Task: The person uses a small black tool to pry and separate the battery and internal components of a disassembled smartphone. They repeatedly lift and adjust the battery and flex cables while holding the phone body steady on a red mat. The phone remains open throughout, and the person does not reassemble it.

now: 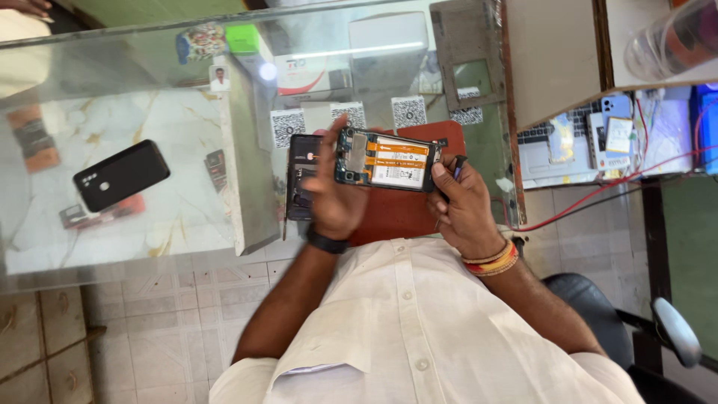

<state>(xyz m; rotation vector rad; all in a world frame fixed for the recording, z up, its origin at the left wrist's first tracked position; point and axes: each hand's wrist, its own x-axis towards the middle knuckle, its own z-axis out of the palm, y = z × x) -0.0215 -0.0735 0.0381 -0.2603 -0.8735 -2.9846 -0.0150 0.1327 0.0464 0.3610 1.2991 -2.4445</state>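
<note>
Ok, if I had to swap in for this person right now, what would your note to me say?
Left hand: holds the opened phone up over the counter, back cover off, battery and circuit board showing.
Right hand: at the phone's right end, pinching a small dark tool.
A dark phone back panel lies on the red mat behind the left hand.
Another black phone lies apart on the glass counter, untouched.
Done: the phone is already open.
Left: the phone's insides are still in place; it is not closed up.
</note>
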